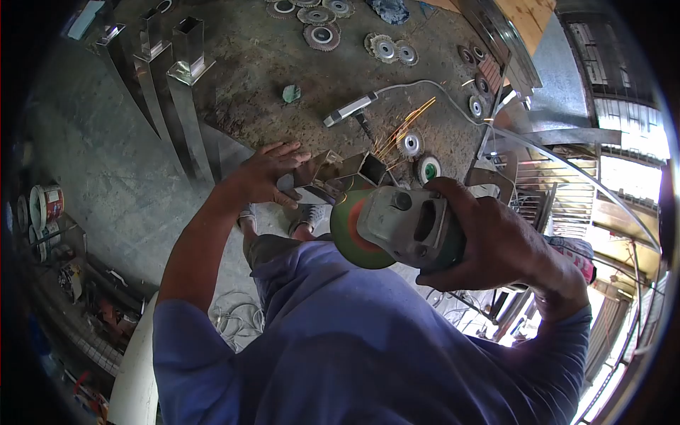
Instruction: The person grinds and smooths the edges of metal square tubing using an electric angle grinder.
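My right hand [496, 230] is wrapped round the body of an angle grinder [400, 219]. The grinder's green disc [346, 230] is at the near side of a shiny square metal tube piece [333, 172], close to its open right end. Orange sparks [407, 134] fly away from there over the table. My left hand [273, 173] holds the tube piece at its left end, with the fingers over the far side and the thumb on the near side. The exact contact between disc and metal is hidden behind the grinder.
Several used discs [322, 35] lie about the worn table top [248, 78]. A grey bar-shaped tool [350, 108] with a cable rests beyond the tube. Tall square metal posts [188, 106] stand at left. Metal lengths [496, 42] are at the far right, buckets [46, 205] at far left.
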`<move>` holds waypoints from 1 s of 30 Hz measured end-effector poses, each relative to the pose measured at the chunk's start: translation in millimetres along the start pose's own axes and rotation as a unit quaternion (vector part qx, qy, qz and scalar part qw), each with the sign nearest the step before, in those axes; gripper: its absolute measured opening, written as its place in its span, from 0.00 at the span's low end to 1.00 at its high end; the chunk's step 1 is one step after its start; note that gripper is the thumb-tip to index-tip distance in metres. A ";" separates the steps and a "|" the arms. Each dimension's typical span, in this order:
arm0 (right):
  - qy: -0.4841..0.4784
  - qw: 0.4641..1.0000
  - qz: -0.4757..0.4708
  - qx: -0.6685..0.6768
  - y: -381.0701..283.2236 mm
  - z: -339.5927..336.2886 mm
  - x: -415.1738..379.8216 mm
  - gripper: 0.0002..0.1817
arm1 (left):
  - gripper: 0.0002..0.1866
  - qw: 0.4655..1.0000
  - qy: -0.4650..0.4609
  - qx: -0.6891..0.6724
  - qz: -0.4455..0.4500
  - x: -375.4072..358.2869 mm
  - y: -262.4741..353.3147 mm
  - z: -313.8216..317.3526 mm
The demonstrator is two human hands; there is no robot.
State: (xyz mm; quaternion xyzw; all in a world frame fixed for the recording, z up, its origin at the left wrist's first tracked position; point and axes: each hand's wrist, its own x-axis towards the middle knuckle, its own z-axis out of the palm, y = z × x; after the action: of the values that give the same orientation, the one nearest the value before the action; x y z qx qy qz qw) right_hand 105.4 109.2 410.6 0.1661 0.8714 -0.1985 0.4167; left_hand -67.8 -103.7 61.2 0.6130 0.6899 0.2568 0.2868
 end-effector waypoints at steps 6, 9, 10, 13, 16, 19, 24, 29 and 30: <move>-0.010 1.000 -0.023 -0.019 1.2 -7.6 4.4 0.58 | 0.57 1.000 -0.005 -0.016 -0.005 -1.0 1.3 -2.3; -0.002 0.998 -0.047 -0.029 2.3 -9.3 7.1 0.57 | 0.58 1.000 -0.019 -0.006 -0.010 0.8 4.4 -5.7; 0.003 0.998 -0.058 -0.033 2.4 -9.9 8.3 0.57 | 0.59 1.000 -0.018 -0.006 -0.014 0.1 8.7 -9.2; 0.008 0.994 -0.100 -0.038 5.1 -12.8 8.1 0.51 | 0.58 1.000 -0.010 -0.018 0.000 -1.3 6.2 -7.7; 0.006 0.994 -0.096 -0.044 3.5 -17.0 9.4 0.51 | 0.58 1.000 -0.013 -0.021 0.007 -0.9 3.6 -5.3; -0.009 0.998 -0.051 -0.030 4.0 -18.3 11.9 0.58 | 0.60 1.000 -0.005 -0.006 0.011 0.1 0.9 -3.1; 0.013 0.996 -0.085 -0.002 10.0 -11.7 8.5 0.55 | 0.61 1.000 -0.018 0.017 0.017 1.4 -2.5 -0.5; 0.021 1.000 -0.009 -0.011 0.3 -4.6 -1.7 0.54 | 0.60 0.999 -0.014 0.028 0.011 0.9 -1.4 2.3; 0.007 1.000 0.024 -0.001 -4.9 -3.0 -5.4 0.55 | 0.60 0.999 -0.008 0.035 0.016 0.7 -4.4 4.6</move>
State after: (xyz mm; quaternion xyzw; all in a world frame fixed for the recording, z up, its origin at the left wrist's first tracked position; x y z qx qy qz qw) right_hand 104.4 105.7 417.6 0.1880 0.8703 -0.1860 0.4154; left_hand -67.7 -103.6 54.9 0.6357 0.6860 0.2322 0.2672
